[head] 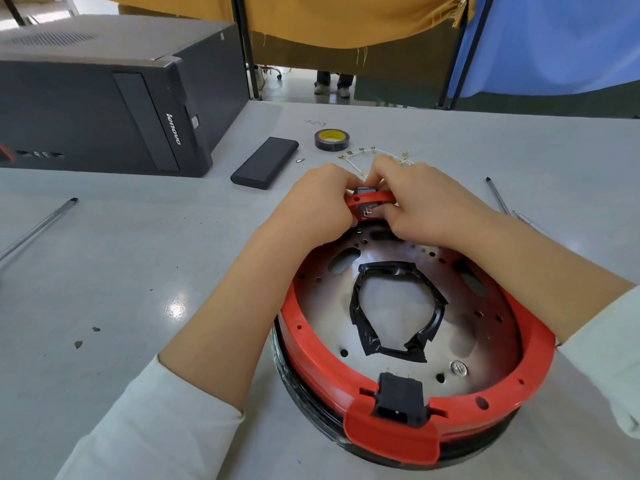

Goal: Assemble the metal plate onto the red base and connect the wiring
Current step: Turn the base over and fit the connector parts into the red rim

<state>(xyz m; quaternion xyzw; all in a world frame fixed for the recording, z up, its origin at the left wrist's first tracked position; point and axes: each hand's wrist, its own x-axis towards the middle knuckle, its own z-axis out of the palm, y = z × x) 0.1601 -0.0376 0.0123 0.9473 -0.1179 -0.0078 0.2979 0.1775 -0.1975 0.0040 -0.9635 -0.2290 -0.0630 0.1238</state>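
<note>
- The round red plastic base (530,344) lies on the grey table (138,271) beneath both forearms, and the perforated shiny metal plate (332,306) already sits inside its rim, its centre opening edged in black tape.
- The left hand (311,202) curls its fingers round the far rim of the base, beside a small dark switch-like part (365,192) with metal terminals seated there.
- The right hand (412,202), touching the left, has its fingers bent over the same part and appears to pinch or press at its terminals; exactly what the fingertips hold is hidden.
- White wires with brass terminals (374,154) lie just beyond the hands, seemingly loose on the table.
- The step in hand looks like seating or wiring this rim component.
- The next move probably calls for holding the rim steady while a brass terminal is pushed squarely onto a tab.
- A black power socket (400,398) sits in the near rim, well apart from the hands.
</note>
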